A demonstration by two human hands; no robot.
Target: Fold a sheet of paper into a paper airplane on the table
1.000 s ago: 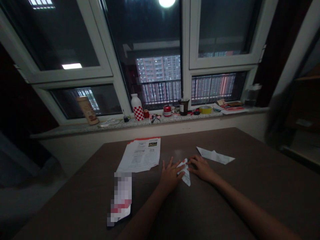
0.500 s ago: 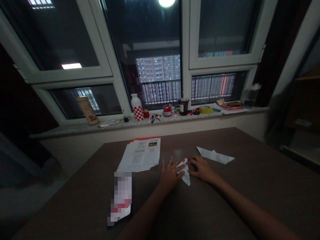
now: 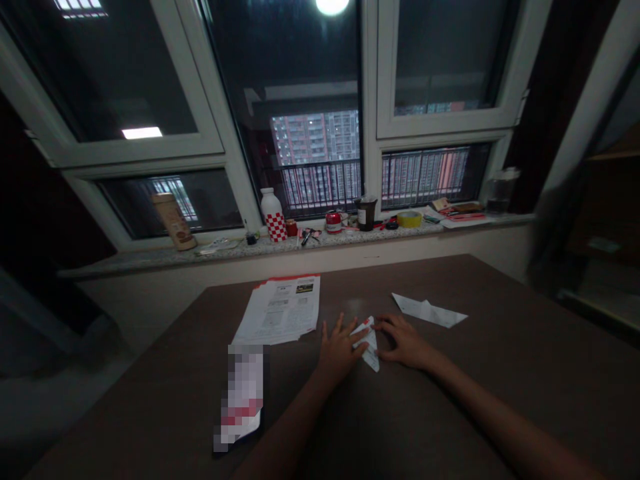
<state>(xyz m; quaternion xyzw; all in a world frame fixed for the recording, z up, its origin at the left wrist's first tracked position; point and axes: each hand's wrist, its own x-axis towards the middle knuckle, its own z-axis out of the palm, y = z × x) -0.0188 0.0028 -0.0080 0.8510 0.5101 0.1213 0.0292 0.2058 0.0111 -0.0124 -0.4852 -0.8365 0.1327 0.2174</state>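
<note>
- Left hand: open, flat, fingers resting against folded paper.
- Right hand: open, fingertips touching that paper's right edge.
- Beyond, on the dark table: second folded sheet.

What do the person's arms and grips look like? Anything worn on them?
The left grip and right grip are bare human hands with no gloves. The left forearm and right forearm are bare too, with no sleeve, cable, watch or band showing.

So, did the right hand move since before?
Yes, the right hand shifted slightly toward the person, judged against the folded white paper beyond it.
</note>
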